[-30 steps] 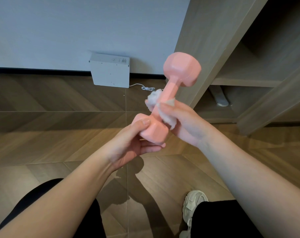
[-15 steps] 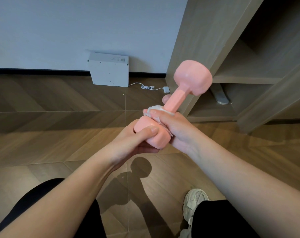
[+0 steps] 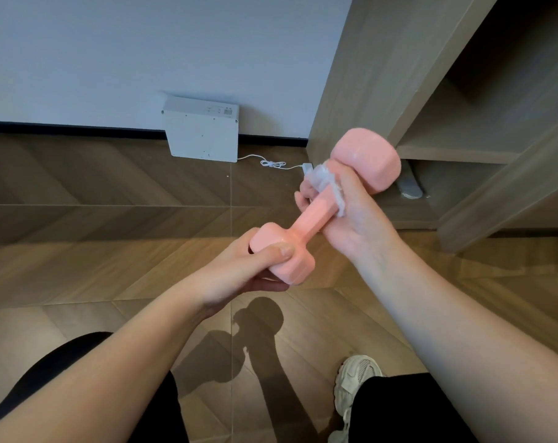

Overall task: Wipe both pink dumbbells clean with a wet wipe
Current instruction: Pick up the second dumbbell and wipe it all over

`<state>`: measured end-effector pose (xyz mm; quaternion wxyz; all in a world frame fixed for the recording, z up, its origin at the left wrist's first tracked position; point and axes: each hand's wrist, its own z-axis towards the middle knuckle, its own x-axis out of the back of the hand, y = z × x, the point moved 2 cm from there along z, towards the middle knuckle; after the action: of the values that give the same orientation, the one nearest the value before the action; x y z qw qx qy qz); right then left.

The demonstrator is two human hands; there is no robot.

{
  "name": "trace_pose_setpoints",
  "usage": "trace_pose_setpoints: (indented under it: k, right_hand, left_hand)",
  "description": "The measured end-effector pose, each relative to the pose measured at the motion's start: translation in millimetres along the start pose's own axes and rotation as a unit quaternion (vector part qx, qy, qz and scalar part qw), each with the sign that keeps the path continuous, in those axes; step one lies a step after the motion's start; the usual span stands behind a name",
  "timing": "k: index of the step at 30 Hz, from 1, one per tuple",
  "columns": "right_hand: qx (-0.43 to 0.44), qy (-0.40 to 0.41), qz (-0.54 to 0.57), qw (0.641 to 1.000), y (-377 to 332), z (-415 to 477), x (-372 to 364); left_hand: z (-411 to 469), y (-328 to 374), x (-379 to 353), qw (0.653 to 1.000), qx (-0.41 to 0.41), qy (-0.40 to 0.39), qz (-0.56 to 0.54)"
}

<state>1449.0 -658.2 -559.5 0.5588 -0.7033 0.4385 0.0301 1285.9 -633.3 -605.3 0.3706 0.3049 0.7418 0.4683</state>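
Note:
One pink dumbbell (image 3: 308,219) is held in the air, slanting from lower left to upper right. My left hand (image 3: 239,273) grips its lower head, thumb on top. My right hand (image 3: 351,215) is wrapped round the upper end of the handle, just below the upper head (image 3: 367,161). A crumpled white wet wipe (image 3: 327,182) sits between that hand and the handle, bulging out above the fingers. A second dumbbell is not in view.
A white box (image 3: 202,134) leans against the wall on the floor, its white cable (image 3: 272,163) trailing right. A wooden shelf unit (image 3: 463,123) stands at the right, with a grey object (image 3: 410,187) on its lowest shelf. My black trousers and a white shoe (image 3: 354,382) are below.
My right hand with the wipe has slid up the handle from the lower head to just under the upper head. The dumbbell has tilted flatter and shifted right.

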Motion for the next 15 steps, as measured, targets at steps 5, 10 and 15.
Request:
trace_pose_setpoints:
  k: [5, 10, 15]
  right_hand:
    - [-0.006, 0.012, 0.047, 0.999, 1, 0, -1]
    - [-0.011, 0.005, 0.037, 0.999, -2, -1, -8]
    - [-0.031, 0.051, 0.085, 0.995, -1, -3, -12]
  left_hand:
    - [2, -4, -1, 0.996, 0.014, 0.008, -0.087]
    - [1, 0, -10, 0.966, 0.018, 0.036, -0.257]
    - [-3, 11, -5, 0.984, -0.093, 0.130, -0.080]
